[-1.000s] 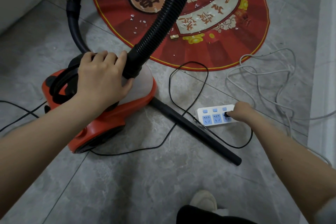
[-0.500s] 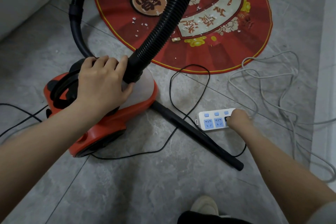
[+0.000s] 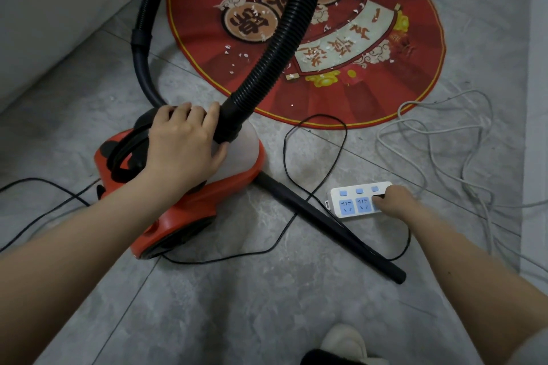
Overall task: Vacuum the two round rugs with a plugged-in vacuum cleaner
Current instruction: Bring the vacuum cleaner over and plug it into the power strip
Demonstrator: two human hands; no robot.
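The vacuum cleaner [image 3: 189,201] is finished in orange-red with a pale translucent front cover and black trim. Its ribbed hose [image 3: 284,38] and rigid tube [image 3: 332,228] are black throughout, as is the thin power cord [image 3: 314,187]. The round rug [image 3: 355,92] at 12 o'clock is red, edged with a yellow line, patterned with cream clouds, tan medallions, a cream scroll and white flecks. The power strip [image 3: 353,201] at 3 o'clock is white with 3 blue buttons and blue sockets. Grey marbled tile is noted on the floor [image 3: 237,305].
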